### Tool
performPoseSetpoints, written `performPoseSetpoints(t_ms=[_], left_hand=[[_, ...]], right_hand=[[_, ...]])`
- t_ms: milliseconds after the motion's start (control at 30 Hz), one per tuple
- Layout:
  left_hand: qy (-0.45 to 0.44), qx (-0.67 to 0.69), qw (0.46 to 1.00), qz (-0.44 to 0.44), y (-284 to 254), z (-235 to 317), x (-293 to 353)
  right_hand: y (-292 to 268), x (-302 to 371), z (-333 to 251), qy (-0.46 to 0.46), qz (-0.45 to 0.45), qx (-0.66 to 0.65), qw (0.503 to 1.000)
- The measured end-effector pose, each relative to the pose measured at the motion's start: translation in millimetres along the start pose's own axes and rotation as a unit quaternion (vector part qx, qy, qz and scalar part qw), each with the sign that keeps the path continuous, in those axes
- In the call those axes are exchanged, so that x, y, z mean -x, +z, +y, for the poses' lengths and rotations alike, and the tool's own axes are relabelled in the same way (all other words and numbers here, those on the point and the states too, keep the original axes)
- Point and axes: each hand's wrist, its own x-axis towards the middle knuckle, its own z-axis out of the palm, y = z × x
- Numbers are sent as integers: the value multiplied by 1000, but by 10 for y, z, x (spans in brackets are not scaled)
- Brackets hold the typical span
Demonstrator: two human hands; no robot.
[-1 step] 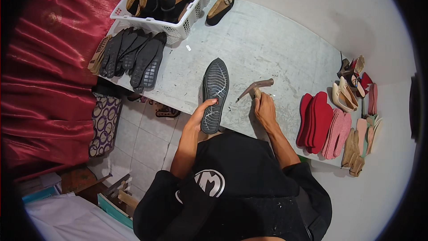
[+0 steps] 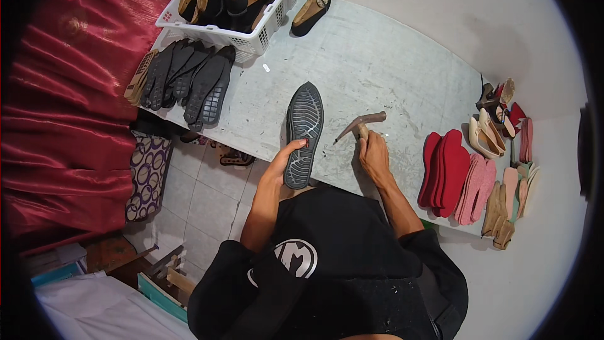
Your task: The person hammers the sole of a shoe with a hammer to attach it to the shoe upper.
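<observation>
Holding the sole (image 2: 304, 127) just L of frame centre, tread up: L hand (image 2: 280, 160) grips it from the lower left, thumb on the tread's left part, other fingers hidden underneath, so can't tell their placing. Long axis runs approx. vertical in frame, toe at top, heel at bottom by the table (image 2: 384, 56) edge. Most of the length thus lies above the grip, toe-ward. R hand (image 2: 375, 158), R of centre, is clenched round the hammer (image 2: 360, 124) handle, close under the head. Head slants lower left to upper right, thin end twd the sole, blunt end away; table shows btwn, no contact. Key rel., I'd judge: hammer sits R of the sole, head a bit above thumb level. L hand's nearer, being on it; R hand's well apart.
</observation>
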Motion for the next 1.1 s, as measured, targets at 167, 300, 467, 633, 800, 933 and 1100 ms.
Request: performPoseSetpoints(t_ms=[167,300,467,633,800,933,1100], left_hand=[[-13,2,1000,-22,33,24,-44],[-16,-8,1000,-25,120,55,-97],[-22,-9,1000,-12,217,104,-124],[-23,-4,1000,-7,262,208,-181],[-20,4,1000,9,312,335,-272],[5,-26,1000,-12,413,453,-350],[104,-78,991,15,462,701,-368]], right_hand=[[-15,-38,15,12,-18,18,1000],[3,-54,51,3,-14,30,999],[58,-13,64,7,-17,53,998],[99,-4,-12,17,4,82,996],[110,25,-61,37,2,62,997],[114,26,-55,35,43,53,997],[-136,-182,-599,70,54,-140,986]])
